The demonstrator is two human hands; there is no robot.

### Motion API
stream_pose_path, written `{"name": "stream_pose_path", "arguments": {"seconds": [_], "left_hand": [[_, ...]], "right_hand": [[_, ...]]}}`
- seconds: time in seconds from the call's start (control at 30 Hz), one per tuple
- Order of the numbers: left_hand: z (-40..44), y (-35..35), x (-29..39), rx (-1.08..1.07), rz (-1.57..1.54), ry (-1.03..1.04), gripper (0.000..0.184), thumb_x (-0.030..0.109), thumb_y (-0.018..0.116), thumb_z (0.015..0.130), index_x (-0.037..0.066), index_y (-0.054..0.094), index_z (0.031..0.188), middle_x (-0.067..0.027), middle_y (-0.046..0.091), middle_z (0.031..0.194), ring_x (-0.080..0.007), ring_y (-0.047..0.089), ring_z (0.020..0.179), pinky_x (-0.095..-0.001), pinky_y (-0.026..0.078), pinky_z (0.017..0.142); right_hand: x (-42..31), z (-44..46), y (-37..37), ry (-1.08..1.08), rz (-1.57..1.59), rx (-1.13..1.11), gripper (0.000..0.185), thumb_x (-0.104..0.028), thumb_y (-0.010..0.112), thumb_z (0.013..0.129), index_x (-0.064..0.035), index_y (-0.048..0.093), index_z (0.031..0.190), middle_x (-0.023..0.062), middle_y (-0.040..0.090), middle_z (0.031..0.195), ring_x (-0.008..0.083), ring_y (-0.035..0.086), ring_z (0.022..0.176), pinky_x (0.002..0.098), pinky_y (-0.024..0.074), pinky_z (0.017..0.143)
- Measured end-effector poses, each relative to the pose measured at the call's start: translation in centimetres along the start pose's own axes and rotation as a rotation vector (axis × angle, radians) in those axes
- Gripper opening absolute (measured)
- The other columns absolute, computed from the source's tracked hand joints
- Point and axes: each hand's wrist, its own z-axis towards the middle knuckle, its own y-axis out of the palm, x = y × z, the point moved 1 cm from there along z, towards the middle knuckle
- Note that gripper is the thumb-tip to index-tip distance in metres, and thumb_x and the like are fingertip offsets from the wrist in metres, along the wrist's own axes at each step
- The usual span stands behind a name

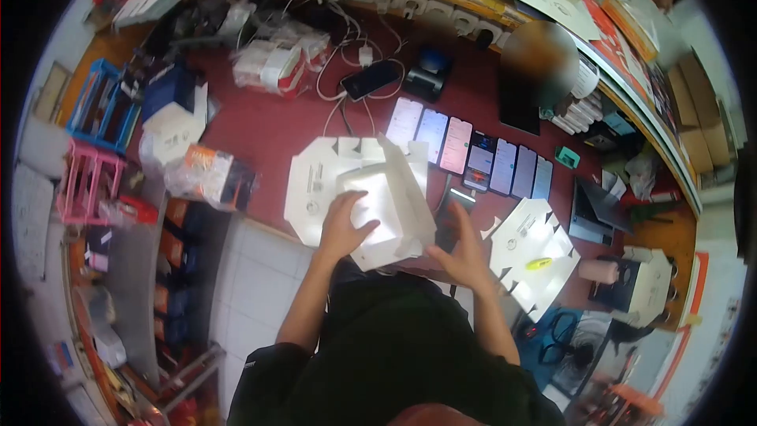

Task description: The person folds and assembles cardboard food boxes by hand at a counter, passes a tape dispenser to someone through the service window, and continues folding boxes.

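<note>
A white cardboard box (386,225), partly folded with one wall standing up, is tilted at the near edge of the red table. My left hand (345,227) lies on its left side, fingers apart and thumb toward the middle. At the box's right lower corner is my right hand (465,252), its fingers spread and pointing up, the thumb near the cardboard. Under and behind the box lies a flat white carton sheet (309,181) with printed marks. Another flat carton (524,241) rests to the right with a yellow highlighter (538,263) on it.
Several lit phones (456,144) stand in a row behind the box. A dark phone (371,80) lies among white cables farther back. Plastic-wrapped packages (272,67) are at the back left, a laptop (595,213) and pink cylinder (598,271) at the right.
</note>
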Motion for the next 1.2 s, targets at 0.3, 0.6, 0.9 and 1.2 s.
{"name": "stream_pose_path", "arguments": {"seconds": [0.3, 0.6, 0.9, 1.2], "left_hand": [[0.4, -4.8, 1.1, -0.739, 0.36, 0.545, 0.079, 0.044, 0.078, 0.065, 0.006, 0.05, 0.128, -0.0167, 0.056, 0.119, -0.0346, 0.051, 0.111, -0.0443, 0.037, 0.096], [-5.8, -6.6, 2.7, -1.21, 0.546, 0.903, 0.041, 0.012, 0.05, 0.08, 0.005, 0.051, 0.12, -0.0199, 0.062, 0.101, -0.0391, 0.062, 0.09, -0.0523, 0.048, 0.074], [-14.1, -5.5, 5.3, -1.453, 0.747, 1.006, 0.036, 0.012, 0.042, 0.084, 0.005, 0.051, 0.118, -0.0243, 0.064, 0.093, -0.0431, 0.062, 0.084, -0.0526, 0.048, 0.076], [-32.9, 1.0, 3.6, -1.916, 0.699, 1.026, 0.041, 0.013, 0.043, 0.086, 0.004, 0.049, 0.126, -0.0262, 0.062, 0.105, -0.0425, 0.059, 0.097, -0.0483, 0.046, 0.085]], "right_hand": [[-4.3, 1.4, 5.3, 0.39, -0.102, 0.33, 0.042, -0.008, 0.059, 0.083, 0.0001, 0.053, 0.124, 0.0205, 0.062, 0.113, 0.0305, 0.062, 0.101, 0.0363, 0.0472, 0.087], [-8.7, -12.3, 6.3, 0.37, 0.076, 0.787, 0.05, -0.01, 0.057, 0.087, -0.0039, 0.043, 0.134, 0.02, 0.058, 0.118, 0.0236, 0.062, 0.097, 0.0295, 0.0475, 0.081], [-11.8, -28.4, 21.2, 0.327, 0.312, 0.728, 0.025, -0.021, 0.06, 0.092, -0.0088, 0.061, 0.113, 0.0005, 0.061, 0.087, 0.0092, 0.056, 0.068, 0.0261, 0.0481, 0.06], [-13.5, -47.4, 27.5, 0.461, -0.049, 0.811, 0.032, -0.027, 0.06, 0.09, -0.0182, 0.059, 0.121, 0.0038, 0.064, 0.088, 0.0167, 0.06, 0.065, 0.0299, 0.0491, 0.061]]}}
